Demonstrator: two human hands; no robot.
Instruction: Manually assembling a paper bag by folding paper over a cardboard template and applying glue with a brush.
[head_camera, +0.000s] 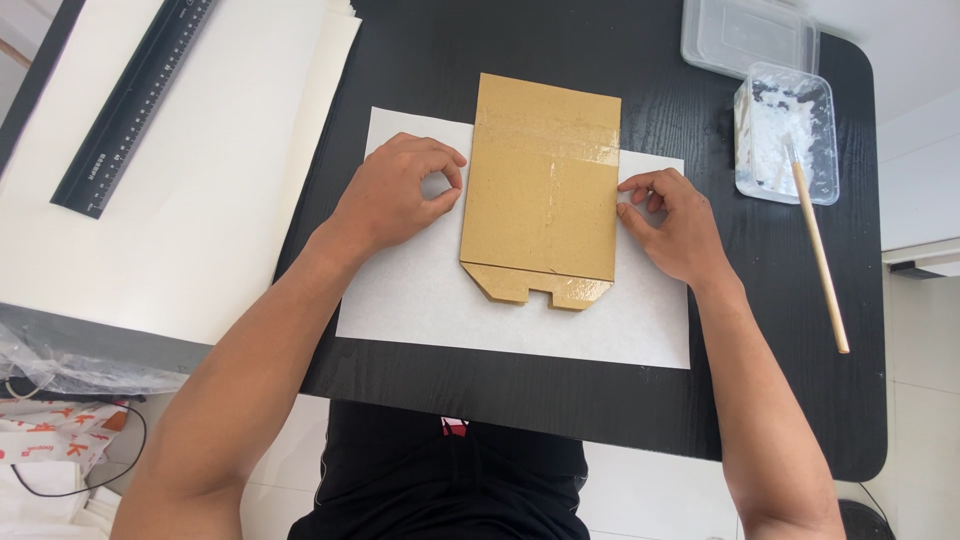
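Note:
A flat brown cardboard piece (541, 190) with taped seams and a notched bottom flap lies on a white paper sheet (420, 300) on the black table (480, 390). My left hand (395, 193) rests on the paper at the cardboard's left edge, thumb and forefinger pinched against that edge. At the cardboard's right edge, the fingertips of my right hand (672, 222) pinch it in the same way. Both hands touch the cardboard's sides while it stays flat.
A large stack of white sheets (200, 200) with a black ruler (130, 100) covers the left. At the back right stand a clear lid (745, 35) and a clear tub of white paste (785, 130) holding a wooden-handled brush (820, 260).

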